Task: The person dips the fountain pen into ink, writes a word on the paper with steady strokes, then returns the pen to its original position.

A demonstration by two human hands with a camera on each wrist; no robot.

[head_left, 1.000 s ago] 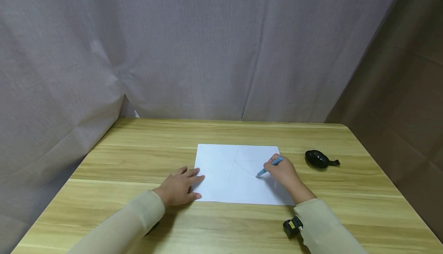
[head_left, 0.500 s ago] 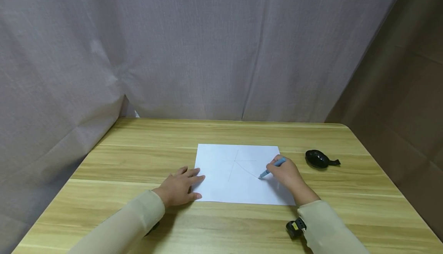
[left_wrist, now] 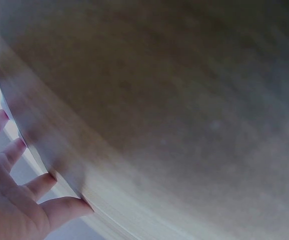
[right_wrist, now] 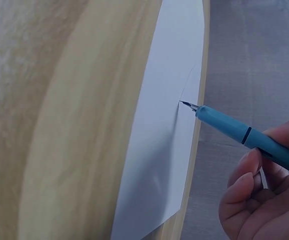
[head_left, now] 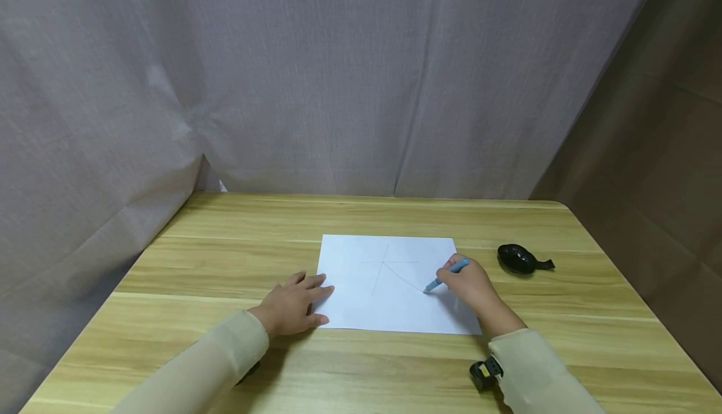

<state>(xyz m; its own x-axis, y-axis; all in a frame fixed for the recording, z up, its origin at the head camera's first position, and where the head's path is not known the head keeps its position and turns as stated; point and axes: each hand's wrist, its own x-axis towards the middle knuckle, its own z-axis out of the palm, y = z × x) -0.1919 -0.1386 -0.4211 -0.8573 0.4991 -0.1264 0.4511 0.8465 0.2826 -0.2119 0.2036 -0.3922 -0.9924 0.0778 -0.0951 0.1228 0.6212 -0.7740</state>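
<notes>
A white sheet of paper (head_left: 361,310) lies on the table, carrying a thin cross of two lines and a slanting line that runs from the crossing toward lower right. My right hand (head_left: 470,285) pinches a blue fountain pen (head_left: 448,274). In the right wrist view the metal nib of the fountain pen (right_wrist: 224,124) touches the paper (right_wrist: 159,100) at the line's end. My left hand (head_left: 290,306) rests with spread, straight fingers on the paper's left edge. The left wrist view shows the left hand (left_wrist: 14,200) only in part.
To the right of the paper on the wooden table (head_left: 225,232) lies a glossy black oval object (head_left: 517,259) with a narrow tail. A grey cloth (head_left: 310,88) hangs behind the table's far edge.
My right hand has moved slightly right and toward me with the fountain pen, and the slanting line has grown longer. My left hand has stayed in place.
</notes>
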